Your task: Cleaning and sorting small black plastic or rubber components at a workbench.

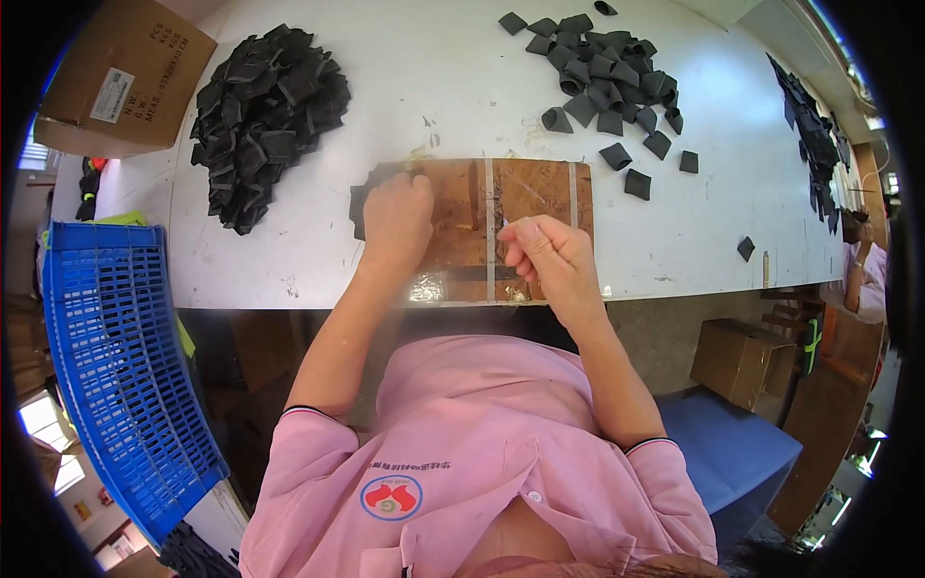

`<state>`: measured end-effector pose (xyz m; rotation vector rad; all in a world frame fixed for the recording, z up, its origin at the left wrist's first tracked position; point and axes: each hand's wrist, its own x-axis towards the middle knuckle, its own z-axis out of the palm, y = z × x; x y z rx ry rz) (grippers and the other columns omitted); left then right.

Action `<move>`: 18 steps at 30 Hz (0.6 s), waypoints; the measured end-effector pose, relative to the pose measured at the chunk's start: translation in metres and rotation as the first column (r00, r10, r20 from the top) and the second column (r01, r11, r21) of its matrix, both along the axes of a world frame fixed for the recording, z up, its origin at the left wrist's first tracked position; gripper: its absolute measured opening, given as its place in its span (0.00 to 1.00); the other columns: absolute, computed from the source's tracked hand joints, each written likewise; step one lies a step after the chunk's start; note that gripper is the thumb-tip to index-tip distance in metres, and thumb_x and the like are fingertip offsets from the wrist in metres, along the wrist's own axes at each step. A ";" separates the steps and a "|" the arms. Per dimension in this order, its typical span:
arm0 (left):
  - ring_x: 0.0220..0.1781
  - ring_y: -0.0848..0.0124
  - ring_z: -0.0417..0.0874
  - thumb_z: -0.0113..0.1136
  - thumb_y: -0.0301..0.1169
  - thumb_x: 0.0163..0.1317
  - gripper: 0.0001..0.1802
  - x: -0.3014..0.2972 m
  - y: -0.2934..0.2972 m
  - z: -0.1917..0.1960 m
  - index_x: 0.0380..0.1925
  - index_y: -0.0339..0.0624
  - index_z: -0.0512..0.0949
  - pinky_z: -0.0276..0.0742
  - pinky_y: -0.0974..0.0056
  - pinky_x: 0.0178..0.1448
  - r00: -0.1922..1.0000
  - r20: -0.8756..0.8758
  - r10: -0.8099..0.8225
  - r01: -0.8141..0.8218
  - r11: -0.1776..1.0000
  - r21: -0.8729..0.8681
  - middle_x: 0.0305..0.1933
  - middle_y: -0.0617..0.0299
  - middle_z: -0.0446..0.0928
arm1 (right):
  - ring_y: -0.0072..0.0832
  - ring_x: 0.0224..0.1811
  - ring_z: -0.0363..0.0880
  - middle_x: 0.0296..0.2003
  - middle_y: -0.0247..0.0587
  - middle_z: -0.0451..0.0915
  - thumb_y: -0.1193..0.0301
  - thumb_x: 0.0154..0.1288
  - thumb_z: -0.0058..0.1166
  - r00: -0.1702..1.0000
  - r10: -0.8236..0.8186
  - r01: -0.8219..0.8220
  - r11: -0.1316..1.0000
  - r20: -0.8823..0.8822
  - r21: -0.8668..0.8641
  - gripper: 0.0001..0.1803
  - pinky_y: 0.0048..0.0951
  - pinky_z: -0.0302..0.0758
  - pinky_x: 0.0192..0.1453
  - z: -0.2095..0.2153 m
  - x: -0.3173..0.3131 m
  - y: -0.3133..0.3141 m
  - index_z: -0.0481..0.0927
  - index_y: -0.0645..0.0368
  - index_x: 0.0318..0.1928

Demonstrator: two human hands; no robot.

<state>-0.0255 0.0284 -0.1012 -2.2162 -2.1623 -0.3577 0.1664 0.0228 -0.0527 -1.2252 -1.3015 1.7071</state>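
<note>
A brown cardboard sheet with strips of clear and grey tape lies at the table's front edge. My left hand is closed in a fist over its left end, on a black fabric piece that sticks out past the hand and the sheet. The fingertips of that hand are hidden. Above the right half of the sheet, my right hand is closed in a pinch. A tiny pale tip shows at its fingertips, too small to name.
Flat black pieces form a big heap at the back left; folded black pieces lie scattered at the back right. More dark pieces line the right edge. A carton and blue crate stand left, a blue stool right.
</note>
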 end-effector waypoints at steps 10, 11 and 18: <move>0.22 0.80 0.70 0.54 0.24 0.55 0.03 -0.002 -0.026 0.046 0.28 0.35 0.74 0.66 0.76 0.28 -0.017 0.987 0.157 -0.173 0.972 -0.158 0.26 0.66 0.72 | 0.27 0.19 0.72 0.19 0.39 0.72 0.74 0.53 0.55 0.966 -0.068 -0.111 0.759 0.248 0.642 0.06 0.25 0.69 0.24 0.021 -0.020 -0.011 0.73 0.64 0.26; 0.22 0.80 0.70 0.54 0.24 0.55 0.03 0.005 -0.033 0.057 0.29 0.35 0.73 0.65 0.77 0.28 -0.112 0.983 0.147 -0.134 0.978 -0.162 0.26 0.66 0.72 | 0.26 0.19 0.72 0.20 0.38 0.73 0.75 0.52 0.56 0.982 -0.074 -0.051 0.782 0.174 0.621 0.05 0.24 0.69 0.23 0.027 -0.025 -0.013 0.74 0.64 0.27; 0.23 0.83 0.71 0.53 0.22 0.57 0.02 0.056 -0.061 0.060 0.29 0.34 0.71 0.68 0.78 0.27 0.503 0.862 -0.060 -0.263 0.940 0.219 0.24 0.66 0.73 | 0.29 0.21 0.74 0.23 0.40 0.73 0.81 0.46 0.56 0.951 -0.281 0.072 0.606 0.128 0.793 0.06 0.25 0.69 0.22 0.030 -0.034 -0.019 0.76 0.64 0.29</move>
